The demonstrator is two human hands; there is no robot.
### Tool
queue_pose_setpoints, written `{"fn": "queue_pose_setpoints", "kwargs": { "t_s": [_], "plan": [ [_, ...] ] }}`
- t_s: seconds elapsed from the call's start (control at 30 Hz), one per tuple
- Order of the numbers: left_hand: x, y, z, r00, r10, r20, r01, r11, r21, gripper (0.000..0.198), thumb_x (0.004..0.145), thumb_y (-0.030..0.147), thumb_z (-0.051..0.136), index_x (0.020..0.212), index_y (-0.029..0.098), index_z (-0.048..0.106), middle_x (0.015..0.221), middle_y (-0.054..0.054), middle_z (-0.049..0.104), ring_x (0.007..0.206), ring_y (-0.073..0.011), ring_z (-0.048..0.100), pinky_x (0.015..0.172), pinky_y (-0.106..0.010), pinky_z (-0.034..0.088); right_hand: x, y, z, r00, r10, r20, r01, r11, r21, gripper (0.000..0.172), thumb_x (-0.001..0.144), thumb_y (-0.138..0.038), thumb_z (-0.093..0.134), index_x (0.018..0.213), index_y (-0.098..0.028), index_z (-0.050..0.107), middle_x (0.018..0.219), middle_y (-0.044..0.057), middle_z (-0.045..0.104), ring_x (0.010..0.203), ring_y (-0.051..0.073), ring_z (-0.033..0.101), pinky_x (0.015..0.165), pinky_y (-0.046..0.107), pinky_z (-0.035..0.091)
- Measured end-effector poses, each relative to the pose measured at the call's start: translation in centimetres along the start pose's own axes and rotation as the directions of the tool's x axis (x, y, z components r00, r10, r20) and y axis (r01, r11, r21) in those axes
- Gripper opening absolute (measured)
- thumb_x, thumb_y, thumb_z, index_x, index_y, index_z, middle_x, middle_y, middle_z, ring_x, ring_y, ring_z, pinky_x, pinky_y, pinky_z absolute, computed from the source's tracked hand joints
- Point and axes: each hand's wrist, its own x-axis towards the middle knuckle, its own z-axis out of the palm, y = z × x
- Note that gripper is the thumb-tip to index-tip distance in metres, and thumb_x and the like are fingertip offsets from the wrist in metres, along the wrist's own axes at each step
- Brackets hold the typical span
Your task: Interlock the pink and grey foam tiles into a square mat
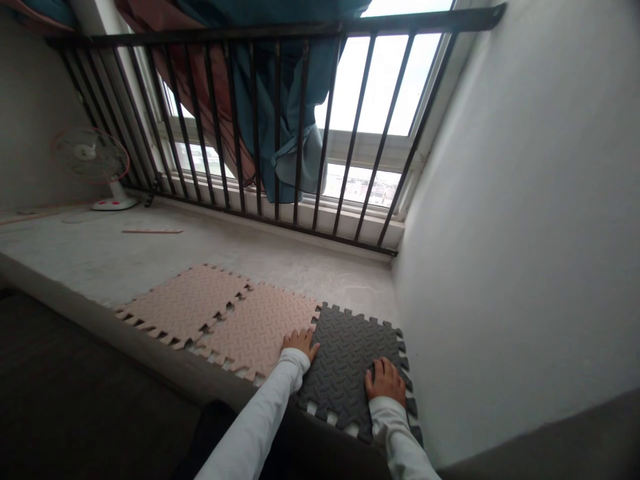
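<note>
Three interlocking foam floor tiles lie in a row on a raised concrete ledge. A dark grey tile (345, 357) is on the right, joined to a pink tile (260, 327), with a second pink tile (187, 301) further left. My left hand (300, 343) lies flat with fingers stretched out over the seam between the grey tile and the middle pink one. My right hand (385, 381) rests palm down on the grey tile's right part, fingers apart. Both arms wear white sleeves.
A black metal railing (295, 133) runs along the window at the back, with blue and rust curtains hanging behind it. A small fan (95, 163) stands at the far left of the ledge (150, 253). A white wall (525, 233) closes the right side.
</note>
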Motion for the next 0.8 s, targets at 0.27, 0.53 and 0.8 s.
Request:
{"fn": "queue_pose_setpoints", "kwargs": {
  "t_s": [0.27, 0.53, 0.8],
  "plan": [
    [3.6, 1.0, -1.1, 0.997, 0.018, 0.074, -0.019, 1.0, 0.008, 0.038, 0.079, 0.04, 0.031, 0.106, 0.024, 0.051, 0.122, -0.007, 0.043, 0.099, -0.0227, 0.048, 0.075, -0.035, 0.042, -0.3, -0.1, 0.4, 1.0, 0.01, -0.005, -0.01, 1.0, -0.015, 0.03, 0.073, -0.027, 0.04, 0.097, -0.02, 0.057, 0.109, 0.008, 0.055, 0.101, 0.022, 0.045, 0.081, 0.036, 0.03],
    [6.1, 1.2, 0.3, 0.996, 0.077, 0.044, -0.077, 0.997, 0.004, 0.053, 0.076, 0.036, 0.036, 0.127, 0.023, 0.028, 0.132, -0.007, 0.032, 0.099, -0.0251, 0.049, 0.079, -0.038, 0.042, -0.5, -0.2, 0.3, 1.0, 0.017, -0.018, -0.018, 0.999, -0.027, 0.03, 0.073, -0.027, 0.04, 0.097, -0.021, 0.057, 0.109, 0.007, 0.055, 0.101, 0.022, 0.045, 0.082, 0.036, 0.03],
    [10.3, 2.4, -0.2, 0.993, -0.04, 0.115, 0.053, 0.993, -0.109, 0.047, 0.073, 0.034, 0.043, 0.118, 0.02, 0.041, 0.128, -0.009, 0.035, 0.101, -0.0213, 0.049, 0.081, -0.033, 0.041, -0.6, 0.3, 1.1, 1.0, 0.006, -0.015, -0.007, 1.0, -0.029, 0.032, 0.073, -0.029, 0.039, 0.098, -0.021, 0.057, 0.11, 0.007, 0.055, 0.102, 0.022, 0.045, 0.082, 0.037, 0.031]
  ]
}}
